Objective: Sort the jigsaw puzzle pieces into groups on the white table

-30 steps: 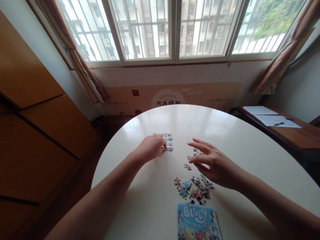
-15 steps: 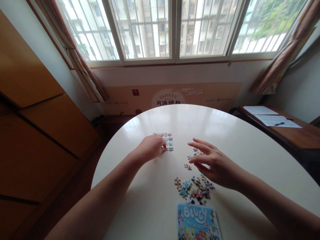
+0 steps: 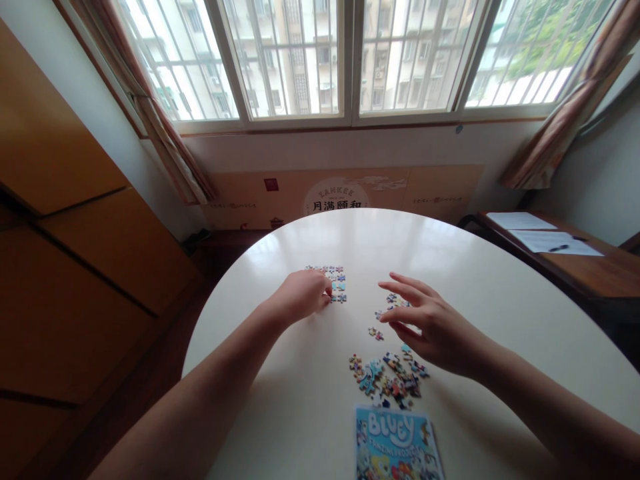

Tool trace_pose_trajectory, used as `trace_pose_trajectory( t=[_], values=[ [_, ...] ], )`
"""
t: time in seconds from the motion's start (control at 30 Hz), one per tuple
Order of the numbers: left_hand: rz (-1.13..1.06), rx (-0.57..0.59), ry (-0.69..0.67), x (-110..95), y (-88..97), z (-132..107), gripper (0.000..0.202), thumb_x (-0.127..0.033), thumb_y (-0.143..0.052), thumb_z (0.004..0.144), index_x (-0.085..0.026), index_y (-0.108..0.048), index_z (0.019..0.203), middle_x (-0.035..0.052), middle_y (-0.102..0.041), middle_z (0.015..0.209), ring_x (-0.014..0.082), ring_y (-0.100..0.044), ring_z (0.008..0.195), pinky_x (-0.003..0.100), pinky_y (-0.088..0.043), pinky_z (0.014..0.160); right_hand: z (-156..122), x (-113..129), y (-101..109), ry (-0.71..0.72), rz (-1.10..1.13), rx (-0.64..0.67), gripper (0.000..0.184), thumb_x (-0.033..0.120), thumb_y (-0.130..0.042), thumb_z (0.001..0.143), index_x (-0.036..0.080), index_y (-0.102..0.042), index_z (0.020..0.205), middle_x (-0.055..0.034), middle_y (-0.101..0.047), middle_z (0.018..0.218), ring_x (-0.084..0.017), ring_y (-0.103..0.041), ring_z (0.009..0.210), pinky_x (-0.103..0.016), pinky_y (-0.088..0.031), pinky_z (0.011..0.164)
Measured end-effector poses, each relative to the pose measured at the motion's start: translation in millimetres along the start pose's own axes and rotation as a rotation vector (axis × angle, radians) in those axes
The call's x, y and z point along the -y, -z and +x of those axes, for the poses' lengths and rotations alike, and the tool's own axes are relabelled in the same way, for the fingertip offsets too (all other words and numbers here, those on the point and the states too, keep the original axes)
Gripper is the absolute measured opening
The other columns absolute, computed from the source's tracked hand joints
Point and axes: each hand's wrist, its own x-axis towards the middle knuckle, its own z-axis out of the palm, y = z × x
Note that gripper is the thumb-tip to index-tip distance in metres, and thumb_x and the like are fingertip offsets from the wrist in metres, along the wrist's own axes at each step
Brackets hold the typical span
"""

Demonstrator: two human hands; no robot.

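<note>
Item: white, glossy, round-edged table [image 3: 300,413], spread beneath both grips and bearing all the pieces.

Item: blue rectangular picture cover lettered "BLUEY" [image 3: 390,443], printed with coloured cartoon figures; nearest edge, well below the right grip.

Item: loose heap of multicoloured interlocking jigsaw pieces [image 3: 371,377], mixed light blue, dark and orange; just beyond the cover, on the near side of the right grip.

Item: small pair of yellow and pink jigsaw pieces [image 3: 375,333]; between the grips, closer to the right.

Item: right grip [image 3: 425,323], bare hand, fingers spread and parted, nothing held; contact with the table cannot be told.

Item: scattered group of small mixed-colour jigsaw pieces [image 3: 393,300]; at the right grip's fingers, partly hidden by them.

Item: left grip [image 3: 304,292], bare hand, fingers curled down; whether they pinch a piece cannot be told.

Item: ordered rows of small pale and blue jigsaw pieces [image 3: 341,278]; at and beyond the left grip's fingertips, partly covered.

Step, as judged: placing or straightening pieces in the rows. Next move, as judged: calls for a light fingertip touch at the left grip, sparing neighbouring pieces.
</note>
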Motion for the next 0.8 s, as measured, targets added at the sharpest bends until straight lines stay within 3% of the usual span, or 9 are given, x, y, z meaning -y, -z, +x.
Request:
trace_pose_trajectory(
  t=[0.2,0.47,0.6,0.7,0.8],
  values=[
    [0.004,0.026,0.004,-1,2.3,-1,0.021,-0.017,-0.059,0.080,-0.022,-0.078,0.090,0.0046,-0.076,0.097,0.0217,-0.067,0.092,0.029,-0.047,0.076,1,0,1,0.017,-0.019,0.001,0.025,0.009,-0.059,0.090,0.027,-0.074,0.099,-0.0067,-0.059,0.142,-0.033,-0.042,0.143,-0.060,-0.047,0.108],
    [0.019,-0.025,-0.013,2,5.5,-3,0.017,-0.025,-0.063,0.086,-0.021,-0.077,0.094,0.0053,-0.074,0.101,0.0195,-0.066,0.086,0.027,-0.046,0.070,0,-3,2,0.016,-0.013,-0.014,0.027,0.010,-0.059,0.090,0.029,-0.076,0.100,-0.0057,-0.058,0.142,-0.032,-0.042,0.143,-0.061,-0.047,0.108],
    [0.015,-0.042,-0.015,-1,9.3,-4,0.014,-0.022,-0.061,0.088,-0.020,-0.076,0.087,0.0051,-0.073,0.095,0.0185,-0.063,0.080,0.028,-0.043,0.066,0,-4,6,0.013,0.009,0.022,0.033,0.003,-0.060,0.082,0.030,-0.076,0.090,-0.0018,-0.057,0.145,-0.032,-0.039,0.145,-0.061,-0.046,0.109],
    [-0.038,-0.043,-0.112,-8,11.7,-7,0.014,-0.027,-0.064,0.089,-0.020,-0.073,0.082,0.0037,-0.071,0.088,0.0168,-0.061,0.076,0.028,-0.041,0.066,-1,-3,10,0.041,0.047,0.109,0.034,0.000,-0.061,0.077,0.030,-0.076,0.081,0.0028,-0.054,0.148,-0.031,-0.037,0.147,-0.062,-0.044,0.111],
    [-0.104,0.053,-0.272,-19,14.0,-13,0.026,-0.041,-0.070,0.087,-0.020,-0.068,0.072,0.0011,-0.067,0.076,0.0151,-0.058,0.071,0.028,-0.040,0.066,0,0,14,0.087,0.058,0.219,0.032,0.002,-0.065,0.077,0.031,-0.077,0.084,0.0033,-0.051,0.151,-0.030,-0.034,0.149,-0.063,-0.039,0.114]
  ],
)
